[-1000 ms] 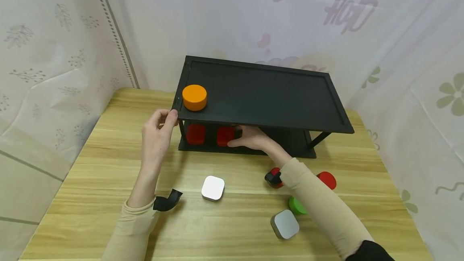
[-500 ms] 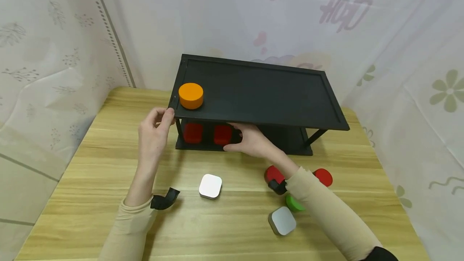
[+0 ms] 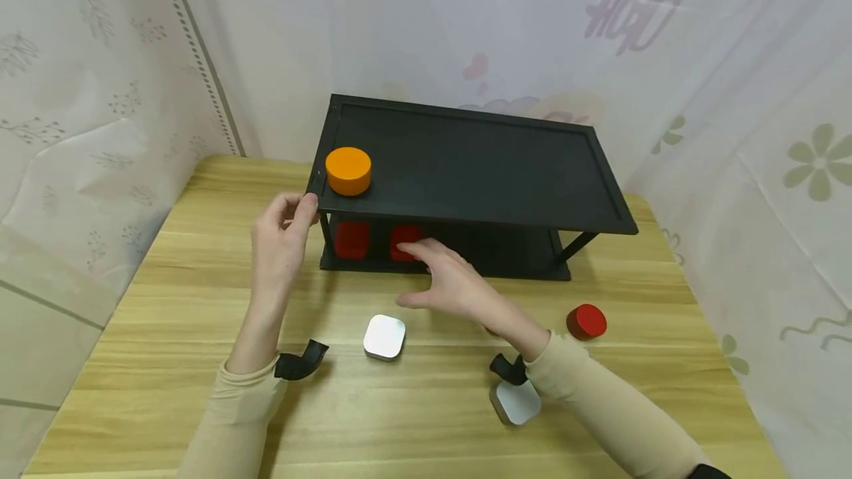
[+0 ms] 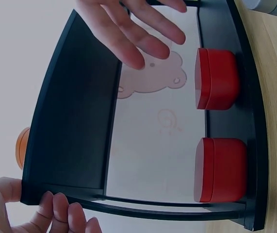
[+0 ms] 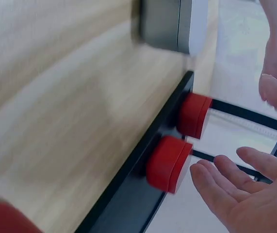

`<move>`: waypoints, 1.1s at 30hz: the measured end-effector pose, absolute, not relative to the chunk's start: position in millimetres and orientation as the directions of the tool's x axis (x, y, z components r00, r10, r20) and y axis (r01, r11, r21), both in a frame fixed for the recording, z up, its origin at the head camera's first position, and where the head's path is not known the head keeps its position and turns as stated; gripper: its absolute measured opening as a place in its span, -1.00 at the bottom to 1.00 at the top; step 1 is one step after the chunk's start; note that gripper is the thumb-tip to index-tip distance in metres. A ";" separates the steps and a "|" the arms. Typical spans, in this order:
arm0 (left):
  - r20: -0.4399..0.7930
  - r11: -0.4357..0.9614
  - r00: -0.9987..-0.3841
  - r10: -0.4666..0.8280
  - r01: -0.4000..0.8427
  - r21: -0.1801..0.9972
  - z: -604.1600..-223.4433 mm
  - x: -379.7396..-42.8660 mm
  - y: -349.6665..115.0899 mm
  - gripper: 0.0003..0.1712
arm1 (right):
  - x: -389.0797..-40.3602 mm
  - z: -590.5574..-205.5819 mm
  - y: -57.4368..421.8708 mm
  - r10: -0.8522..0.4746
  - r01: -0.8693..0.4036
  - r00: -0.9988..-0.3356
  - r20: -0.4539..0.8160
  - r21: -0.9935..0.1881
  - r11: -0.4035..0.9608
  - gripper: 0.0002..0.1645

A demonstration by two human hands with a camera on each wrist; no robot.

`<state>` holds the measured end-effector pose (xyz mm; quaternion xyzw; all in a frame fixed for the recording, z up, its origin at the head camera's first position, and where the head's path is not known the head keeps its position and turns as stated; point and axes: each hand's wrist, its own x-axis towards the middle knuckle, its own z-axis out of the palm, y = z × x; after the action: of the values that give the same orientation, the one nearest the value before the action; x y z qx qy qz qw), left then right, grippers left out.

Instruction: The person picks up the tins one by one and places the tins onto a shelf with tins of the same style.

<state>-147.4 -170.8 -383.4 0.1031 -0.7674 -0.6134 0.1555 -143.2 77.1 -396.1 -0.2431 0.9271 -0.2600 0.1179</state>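
Sleeves (image 3: 229, 416) of beige cloth cover both forearms at the near side of a wood-grained table (image 3: 399, 420), a black strap (image 3: 302, 361) sticking out at the left wrist. Near the right cuff sits a grey box (image 3: 519, 402) with rounded corners, partly covered by another strap end. A white-topped box (image 3: 384, 335) lies farther left, between the two forearms, and a red round block (image 3: 587, 321) stands beyond the right sleeve.

The right hand (image 3: 449, 283) hovers in front of a black two-level shelf (image 3: 479, 161), its fingers spread, its thumb well apart from them, and holds nothing. The left hand (image 3: 279, 246) pinches the near left corner of the shelf's upper board, thumb on one face and curled fingertips on the other.

Two red boxes stand side by side, apart, on the lower board: the left box (image 3: 351, 240) near the corner post, the right box (image 3: 402, 233) just behind the right fingertips. Above, on the upper board, an orange disc (image 3: 348, 172) rests near the left edge. Farthest back hangs a pale printed cloth (image 3: 399, 21).
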 end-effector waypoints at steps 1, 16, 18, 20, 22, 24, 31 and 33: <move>0.110 0.227 -0.930 -0.350 0.029 0.973 -383.1 -147.4 -171.0 -0.55 | -140.6 -396.0 75.5 -0.519 -0.392 -0.850 -0.095 -0.543 0.742 -0.07; 0.101 0.226 -0.936 -0.338 0.024 0.974 -383.1 -147.1 -173.2 -0.53 | -101.9 -408.2 56.9 -0.510 -0.346 -0.839 -0.190 -0.538 0.769 -0.04; 0.101 0.228 -0.936 -0.338 0.022 0.973 -383.5 -147.4 -173.6 -0.53 | -97.3 -411.5 54.4 -0.500 -0.339 -0.841 -0.205 -0.520 0.784 -0.04; 0.102 0.229 -0.935 -0.339 0.024 0.973 -383.9 -147.7 -173.6 -0.53 | -93.3 -414.7 52.0 -0.495 -0.337 -0.842 -0.212 -0.511 0.791 -0.05; 0.102 0.228 -0.935 -0.339 0.024 0.973 -384.2 -147.7 -173.5 -0.53 | -89.7 -417.6 50.1 -0.492 -0.337 -0.844 -0.213 -0.504 0.795 -0.06; 0.099 0.227 -0.935 -0.340 0.021 0.974 -384.2 -147.8 -173.2 -0.53 | -86.9 -420.4 48.7 -0.492 -0.343 -0.846 -0.205 -0.497 0.797 -0.07; 0.106 0.222 -0.933 -0.344 0.029 0.975 -383.6 -148.4 -172.4 -0.55 | -81.5 -428.7 45.8 -0.502 -0.360 -0.843 -0.192 -0.491 0.793 -0.10; 0.107 0.221 -0.934 -0.342 0.031 0.975 -384.1 -148.3 -172.4 -0.55 | -80.4 -431.6 45.3 -0.501 -0.360 -0.845 -0.190 -0.491 0.794 -0.11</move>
<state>-148.3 -172.4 -384.1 0.1017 -0.7664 -0.6159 0.1513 -80.4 45.3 -431.6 -0.2304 0.9339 -0.2239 0.1568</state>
